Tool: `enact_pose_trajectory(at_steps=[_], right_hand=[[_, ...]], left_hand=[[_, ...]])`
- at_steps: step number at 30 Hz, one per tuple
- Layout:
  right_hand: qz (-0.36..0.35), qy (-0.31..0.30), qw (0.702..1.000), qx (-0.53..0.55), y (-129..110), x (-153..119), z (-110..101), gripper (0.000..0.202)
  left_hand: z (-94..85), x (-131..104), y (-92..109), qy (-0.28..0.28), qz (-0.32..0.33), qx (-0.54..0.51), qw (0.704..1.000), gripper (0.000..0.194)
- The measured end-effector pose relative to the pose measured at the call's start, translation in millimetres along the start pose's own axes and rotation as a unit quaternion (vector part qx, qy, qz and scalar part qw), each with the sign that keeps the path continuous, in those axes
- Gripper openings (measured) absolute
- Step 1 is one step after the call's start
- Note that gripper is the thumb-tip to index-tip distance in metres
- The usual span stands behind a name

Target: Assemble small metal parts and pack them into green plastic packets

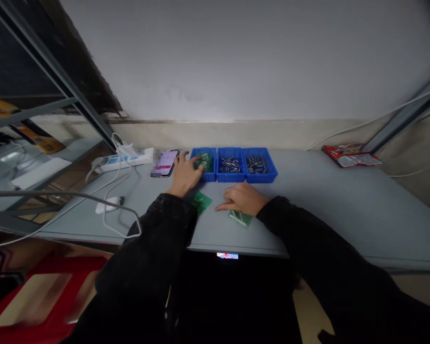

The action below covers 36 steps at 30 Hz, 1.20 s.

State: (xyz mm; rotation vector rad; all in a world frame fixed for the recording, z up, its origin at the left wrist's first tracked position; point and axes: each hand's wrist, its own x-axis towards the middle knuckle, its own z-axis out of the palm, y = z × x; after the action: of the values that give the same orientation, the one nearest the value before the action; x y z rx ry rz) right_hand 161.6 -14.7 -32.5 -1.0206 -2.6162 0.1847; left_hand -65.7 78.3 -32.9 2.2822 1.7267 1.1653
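My left hand (pixel 187 175) reaches over the rim of the left blue bin (pixel 209 177), fingers apart at the small green plastic bags (pixel 207 162) inside. Beneath its wrist, another green bag (pixel 200 202) lies on the table, partly covered by my sleeve. My right hand (pixel 245 198) rests low over the table with curled fingers and the thumb stretched to the left. Under its palm shows a green bag (pixel 240 218) with small pale pieces in it; whether the fingers grip anything is hidden. The middle bin (pixel 231 177) holds thin metal pins or screws, the right bin (pixel 261 178) thicker grey cylindrical pieces.
Left of the bins lie a phone (pixel 166 162) and a white power strip (pixel 125 161) with loose cables. A white plug-like device (pixel 109 204) sits nearer the front edge. At the far right is a red packet (pixel 351 156). The wall (pixel 251 71) stands behind the table.
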Motion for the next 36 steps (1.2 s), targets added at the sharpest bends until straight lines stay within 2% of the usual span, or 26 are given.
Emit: enact_pose_trajectory(at_steps=[3,6,10,12,14,17,20,22,26,29,33,36], right_hand=[[0.014,0.054,0.998,0.032,-1.0,1.3,-2.1,0.062],[0.047,0.190,0.978,0.070,-1.6,3.4,-7.4,0.064],[0.127,0.377,0.914,0.072,-1.9,4.6,-17.0,0.064],[0.147,0.431,0.888,0.065,-2.6,4.0,-21.0,0.061],[0.146,0.459,0.874,0.060,-3.9,3.0,-23.6,0.059],[0.130,0.469,0.872,0.054,-5.5,1.8,-24.4,0.057],[0.122,0.428,0.894,0.061,-5.2,1.7,-21.1,0.054],[0.118,0.376,0.915,0.082,-4.1,1.9,-17.6,0.049],[0.122,0.299,0.941,0.100,-1.6,2.9,-11.8,0.036],[0.098,0.291,0.946,0.100,0.2,3.7,-10.6,0.030],[0.090,0.305,0.942,0.106,1.4,3.6,-13.1,0.033],[0.097,0.317,0.937,0.109,1.2,3.5,-15.6,0.034]], left_hand=[[-13.9,-5.8,20.1,0.027,0.049,-0.023,0.998,0.032],[-29.3,-12.9,42.0,0.037,0.109,-0.089,0.989,0.031],[-38.2,-21.5,60.2,-0.040,0.212,-0.207,0.954,0.036],[-36.9,-25.5,65.8,-0.093,0.250,-0.215,0.940,0.040],[-33.4,-29.4,70.9,-0.140,0.273,-0.194,0.932,0.041],[-26.9,-33.6,76.6,-0.173,0.294,-0.176,0.923,0.026],[-21.4,-34.0,75.7,-0.177,0.295,-0.193,0.919,0.019],[-19.5,-32.5,71.8,-0.155,0.280,-0.195,0.927,0.020],[-19.7,-29.0,64.5,-0.062,0.214,-0.202,0.954,0.024],[-21.0,-28.2,63.3,-0.033,0.188,-0.215,0.958,0.029],[-20.8,-28.5,63.4,-0.071,0.192,-0.226,0.952,0.026],[-19.5,-28.4,62.8,-0.079,0.194,-0.237,0.949,0.027]])
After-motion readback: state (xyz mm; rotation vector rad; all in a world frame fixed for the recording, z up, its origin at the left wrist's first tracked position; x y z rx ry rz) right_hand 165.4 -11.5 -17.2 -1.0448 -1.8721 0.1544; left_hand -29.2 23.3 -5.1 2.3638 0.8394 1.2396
